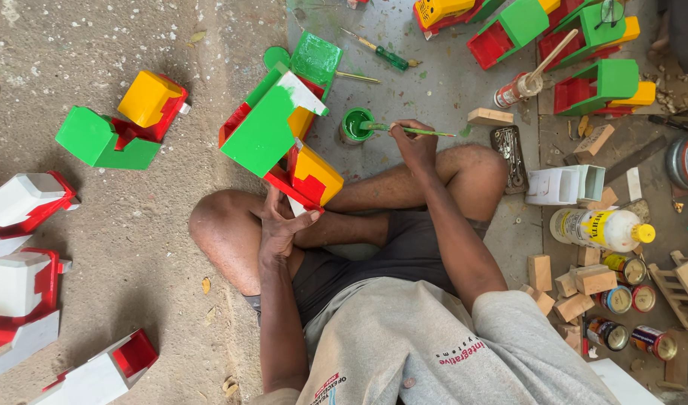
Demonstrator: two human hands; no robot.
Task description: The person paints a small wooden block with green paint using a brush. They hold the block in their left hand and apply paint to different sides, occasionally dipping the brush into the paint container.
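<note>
From the head camera: the left hand (278, 223) grips the lower end of the green, red and yellow painted wooden toy truck (280, 139), fingers wrapped about its base, the truck rising toward eleven o'clock. The right hand (415, 142) pinches a thin green-tipped paintbrush (404, 130), bristles dipped in the small round tin of green paint (356, 124) at nine o'clock of the knuckles. Bare concrete floor (156, 225) lies open leftward; wood blocks (576, 289) crowd four o'clock.

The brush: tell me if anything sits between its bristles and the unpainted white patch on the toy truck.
Nothing visible does. The brush, in the right hand, dips into the green paint pot; only bare floor separates the pot from the toy truck steadied by the left hand.
</note>
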